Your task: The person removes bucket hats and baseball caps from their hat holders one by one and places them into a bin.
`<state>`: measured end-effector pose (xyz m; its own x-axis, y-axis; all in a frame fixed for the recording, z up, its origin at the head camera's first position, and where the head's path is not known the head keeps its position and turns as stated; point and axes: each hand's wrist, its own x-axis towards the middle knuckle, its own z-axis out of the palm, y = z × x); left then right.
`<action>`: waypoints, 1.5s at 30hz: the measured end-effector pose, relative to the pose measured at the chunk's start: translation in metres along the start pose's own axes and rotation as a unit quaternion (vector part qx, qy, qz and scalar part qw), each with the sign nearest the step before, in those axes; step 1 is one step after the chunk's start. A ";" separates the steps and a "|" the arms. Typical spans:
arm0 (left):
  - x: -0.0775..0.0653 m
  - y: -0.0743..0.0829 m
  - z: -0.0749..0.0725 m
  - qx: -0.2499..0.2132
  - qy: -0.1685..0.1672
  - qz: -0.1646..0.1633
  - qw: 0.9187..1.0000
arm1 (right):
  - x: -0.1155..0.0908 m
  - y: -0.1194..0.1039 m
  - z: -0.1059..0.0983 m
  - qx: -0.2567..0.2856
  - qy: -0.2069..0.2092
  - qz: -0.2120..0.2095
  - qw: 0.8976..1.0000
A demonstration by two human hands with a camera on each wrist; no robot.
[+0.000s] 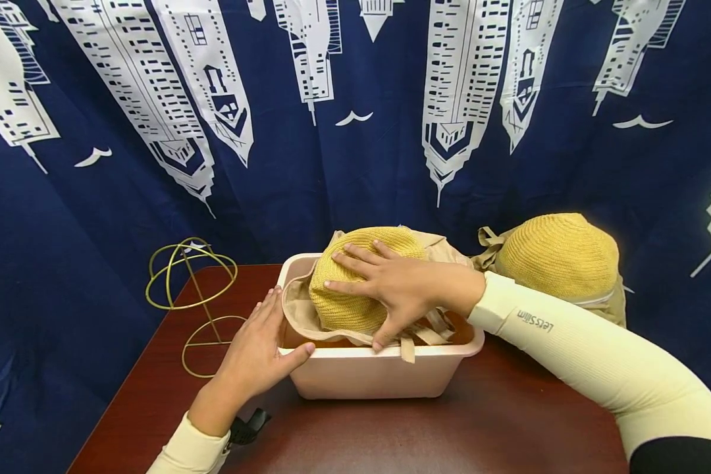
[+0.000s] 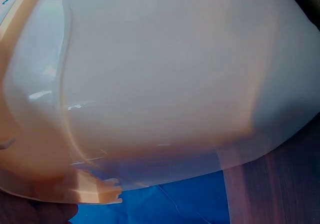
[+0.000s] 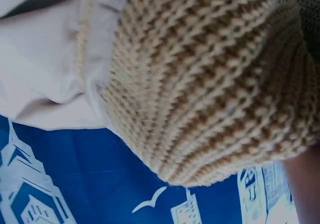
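A yellow knitted hat (image 1: pixel 367 309) with a beige fabric brim (image 1: pixel 299 309) lies in a pale pink plastic tub (image 1: pixel 373 378). Spread over the hat's crown, my right hand (image 1: pixel 405 286) presses on it with fingers extended, thumb near the tub's front rim. My left hand (image 1: pixel 257 352) rests against the tub's left end, its fingers straight along the rim and the thumb at the front corner. Ribbed knit of the hat (image 3: pixel 200 83) fills much of the right wrist view. The left wrist view looks closely at the tub wall (image 2: pixel 165 73).
A second yellow hat (image 1: pixel 559 257) with beige fabric sits behind my right forearm, right of the tub. A gold wire hat stand (image 1: pixel 204 299) stands at the left on the dark red table (image 1: pixel 450 434). A navy curtain (image 1: pixel 355 171) with white buildings hangs behind.
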<state>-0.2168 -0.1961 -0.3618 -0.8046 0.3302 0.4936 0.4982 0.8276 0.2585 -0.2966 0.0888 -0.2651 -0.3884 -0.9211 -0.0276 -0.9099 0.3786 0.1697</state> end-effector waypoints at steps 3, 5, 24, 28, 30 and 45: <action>0.000 0.000 0.000 0.002 -0.005 -0.001 1.000 | 0.010 0.001 0.004 -0.023 -0.019 0.002 1.000; 0.000 0.000 0.000 0.003 -0.008 -0.001 1.000 | 0.015 0.003 0.007 -0.028 -0.034 0.005 0.999; -0.002 0.000 -0.004 0.018 -0.010 -0.004 1.000 | 0.052 -0.013 0.056 0.040 -0.199 0.040 0.978; -0.002 0.000 -0.002 0.021 -0.016 0.004 1.000 | 0.040 -0.009 0.035 0.026 -0.130 0.004 0.991; -0.002 0.000 -0.002 0.022 -0.016 0.007 1.000 | 0.032 -0.003 0.017 0.029 -0.078 -0.014 0.996; -0.002 0.000 -0.001 0.029 -0.007 0.014 0.999 | 0.026 0.104 -0.001 0.120 0.006 0.173 0.977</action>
<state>-0.2149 -0.1977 -0.3622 -0.7953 0.3594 0.4882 0.5013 0.8427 0.1962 -0.4016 0.1046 -0.2473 -0.6791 -0.7340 0.0030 -0.7324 0.6773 -0.0693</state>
